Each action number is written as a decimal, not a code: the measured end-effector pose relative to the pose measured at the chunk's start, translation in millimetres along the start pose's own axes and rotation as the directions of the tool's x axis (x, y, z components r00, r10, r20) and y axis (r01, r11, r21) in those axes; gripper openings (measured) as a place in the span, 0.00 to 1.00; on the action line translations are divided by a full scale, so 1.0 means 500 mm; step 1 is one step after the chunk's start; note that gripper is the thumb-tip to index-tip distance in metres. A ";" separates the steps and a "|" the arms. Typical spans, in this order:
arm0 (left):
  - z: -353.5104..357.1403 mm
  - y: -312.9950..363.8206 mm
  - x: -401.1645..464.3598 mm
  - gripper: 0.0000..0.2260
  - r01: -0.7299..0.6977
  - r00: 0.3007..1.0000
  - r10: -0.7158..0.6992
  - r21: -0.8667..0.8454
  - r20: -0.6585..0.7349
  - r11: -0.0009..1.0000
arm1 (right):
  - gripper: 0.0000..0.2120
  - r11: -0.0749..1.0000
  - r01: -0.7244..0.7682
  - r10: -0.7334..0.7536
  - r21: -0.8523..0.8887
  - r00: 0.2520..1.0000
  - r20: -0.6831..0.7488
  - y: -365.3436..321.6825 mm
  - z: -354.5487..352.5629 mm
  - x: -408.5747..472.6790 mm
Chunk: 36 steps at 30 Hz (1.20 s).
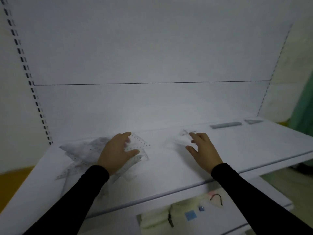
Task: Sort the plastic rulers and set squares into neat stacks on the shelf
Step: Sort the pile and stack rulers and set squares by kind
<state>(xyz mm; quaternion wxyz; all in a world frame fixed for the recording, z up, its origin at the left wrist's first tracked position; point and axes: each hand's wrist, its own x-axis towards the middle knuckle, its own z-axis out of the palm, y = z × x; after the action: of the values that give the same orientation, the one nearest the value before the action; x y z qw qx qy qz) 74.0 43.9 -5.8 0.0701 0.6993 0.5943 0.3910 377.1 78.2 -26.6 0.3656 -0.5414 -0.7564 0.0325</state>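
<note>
Clear plastic set square (138,143) lies under the left hand (116,150), pinched between thumb and fingers; right hand (202,148) hovers nearby, fingers apart, above the shelf (169,170).

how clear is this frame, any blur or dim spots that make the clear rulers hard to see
Head view: dim, flat light with a grey cast; the heap of clear plastic rulers and set squares at the left hand smears into the white shelf; the right hand is motion-blurred; wide-angle bending curves the slotted shelf uprights.
</note>
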 end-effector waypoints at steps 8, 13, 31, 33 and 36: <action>0.211 0.219 0.032 0.29 0.026 0.999 -0.027 0.005 0.036 1.000 | 0.25 0.996 -0.049 0.049 -0.074 0.999 -0.006 0.234 -0.169 -0.049; 0.306 0.305 0.045 0.28 0.098 0.995 -0.099 0.047 0.034 0.994 | 0.24 0.998 -0.034 0.035 -0.059 0.999 0.016 0.348 -0.238 -0.058; 0.468 0.300 0.309 0.24 0.344 0.891 -0.395 0.236 0.223 0.909 | 0.24 0.994 0.007 0.012 -0.106 0.984 0.179 0.571 -0.254 0.104; 0.476 0.290 0.340 0.22 0.368 0.869 -0.429 0.258 0.246 0.893 | 0.24 0.994 0.008 0.013 -0.105 0.980 0.196 0.590 -0.246 0.139; 0.488 0.272 0.367 0.27 0.382 0.832 -0.474 0.321 0.287 0.866 | 0.24 0.995 0.023 -0.002 -0.094 0.977 0.214 0.614 -0.229 0.184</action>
<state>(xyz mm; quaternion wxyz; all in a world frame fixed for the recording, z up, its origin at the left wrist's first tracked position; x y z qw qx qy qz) 331.0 257.5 -10.9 0.1744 0.6092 0.7582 0.1535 675.4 242.6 -31.8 0.2559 -0.5468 -0.7955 0.0520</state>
